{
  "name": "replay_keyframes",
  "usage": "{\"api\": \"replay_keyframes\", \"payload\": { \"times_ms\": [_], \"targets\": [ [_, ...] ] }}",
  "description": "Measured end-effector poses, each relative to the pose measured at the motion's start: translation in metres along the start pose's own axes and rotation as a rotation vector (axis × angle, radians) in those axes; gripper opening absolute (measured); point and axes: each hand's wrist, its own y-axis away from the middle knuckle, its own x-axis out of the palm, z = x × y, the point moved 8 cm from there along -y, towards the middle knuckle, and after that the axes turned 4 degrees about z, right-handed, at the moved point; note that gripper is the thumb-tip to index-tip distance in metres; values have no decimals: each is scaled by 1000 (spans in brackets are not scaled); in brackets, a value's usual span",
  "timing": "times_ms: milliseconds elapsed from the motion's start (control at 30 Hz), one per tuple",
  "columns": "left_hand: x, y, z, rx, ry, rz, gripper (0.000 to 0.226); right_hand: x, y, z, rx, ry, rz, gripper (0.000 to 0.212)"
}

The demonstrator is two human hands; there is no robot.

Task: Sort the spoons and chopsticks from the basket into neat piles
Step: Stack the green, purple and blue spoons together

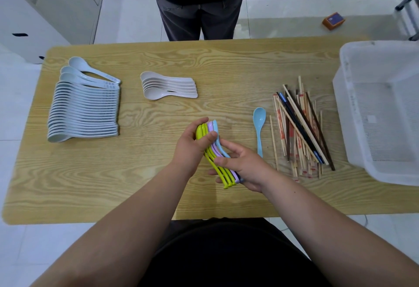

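I have the stack of coloured spoons (221, 172), yellow-green, lilac and light blue nested together, held over the near middle of the wooden table (136, 184). The left hand (192, 145) curls round the bowl end with the thumb laid across it. The right hand (246, 165) pinches the handles between thumb and fingers. Just to the right a single light blue spoon (259, 125) lies flat beside the loose pile of chopsticks (299, 128). Beyond that sits the white mesh basket (347, 114) at the table's right edge. Further back I see a small pile of beige spoons (167, 86), and at far left a long row of pale ceramic spoons (84, 110). A person (197, 3) stands at the far side.
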Motion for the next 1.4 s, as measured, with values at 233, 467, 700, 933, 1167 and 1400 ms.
{"api": "replay_keyframes", "payload": {
  "times_ms": [233, 467, 700, 933, 1167, 1400],
  "targets": [
    [8, -4, -1, -16, 51, -6, 52, -13, 2, 4, 54, 101, 74, 55],
    [17, -7, -4, -13, 80, 20, 61, -29, 3, 9, 31, 326, 12, 64],
    [34, -7, 7, -106, 353, 40, 47, -25, 5, 7, -39, 166, 38, 69],
    [36, -7, 7, -122, 405, 29, 39, -22, 3, 6, -57, 385, 30, 65],
    [31, -7, 16, -188, 410, -37, 35, -88, -3, 41, -162, 939, -503, 23],
    [23, -9, 14, -196, 392, -24, 32, -121, -24, 23, 116, 1379, -595, 34]
  ]
}}
